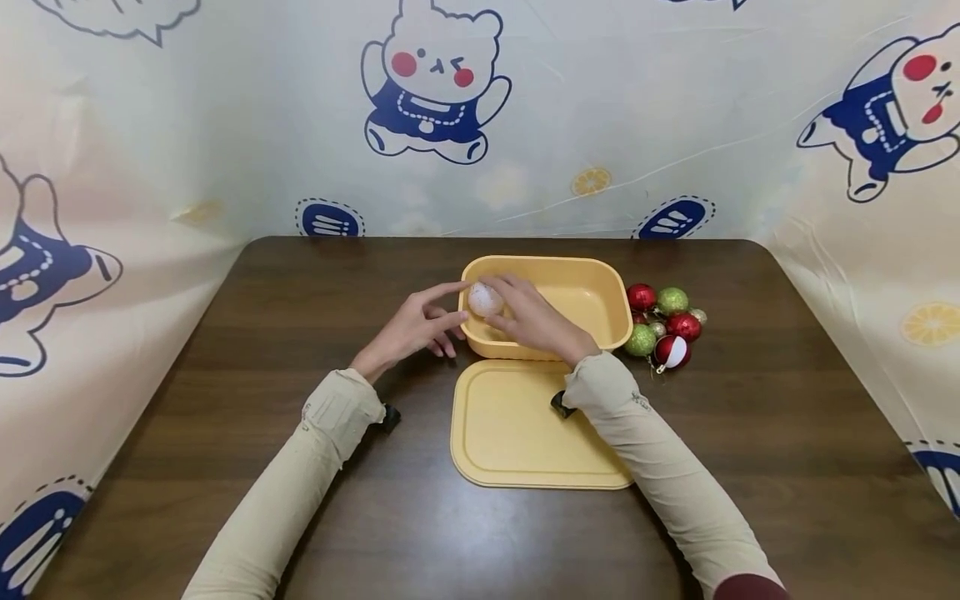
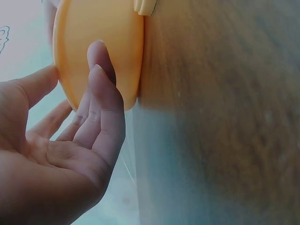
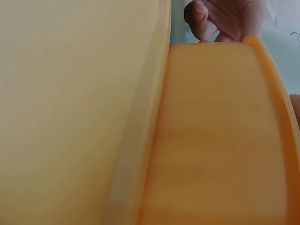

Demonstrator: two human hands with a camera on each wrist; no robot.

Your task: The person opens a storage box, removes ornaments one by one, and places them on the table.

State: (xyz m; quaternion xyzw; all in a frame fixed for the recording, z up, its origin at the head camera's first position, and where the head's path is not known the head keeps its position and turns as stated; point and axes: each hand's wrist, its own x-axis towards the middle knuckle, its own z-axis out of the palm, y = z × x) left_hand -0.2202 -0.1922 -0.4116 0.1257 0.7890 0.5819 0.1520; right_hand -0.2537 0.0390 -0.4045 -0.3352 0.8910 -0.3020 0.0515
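Observation:
At the left end of a yellow plastic box (image 1: 592, 292), my right hand (image 1: 538, 318) reaches in with thumb and fingers curled round a white speckled ball (image 1: 483, 300). My left hand (image 1: 411, 330) is at the box's left rim. Its thumb and index finger are spread, tips at the rim on either side of the ball, while the other fingers hang loosely outside the wall. The left wrist view shows the left palm (image 2: 70, 159) turned up beside the box wall (image 2: 122, 42). In the right wrist view the right hand is almost wholly out of frame.
A flat yellow lid (image 1: 525, 429) lies on the brown table (image 1: 360, 517) just in front of the box, under the right forearm. Several red, green and white Christmas baubles (image 1: 683, 326) are clustered against the box's right side. A printed curtain (image 1: 585, 100) hangs behind the table.

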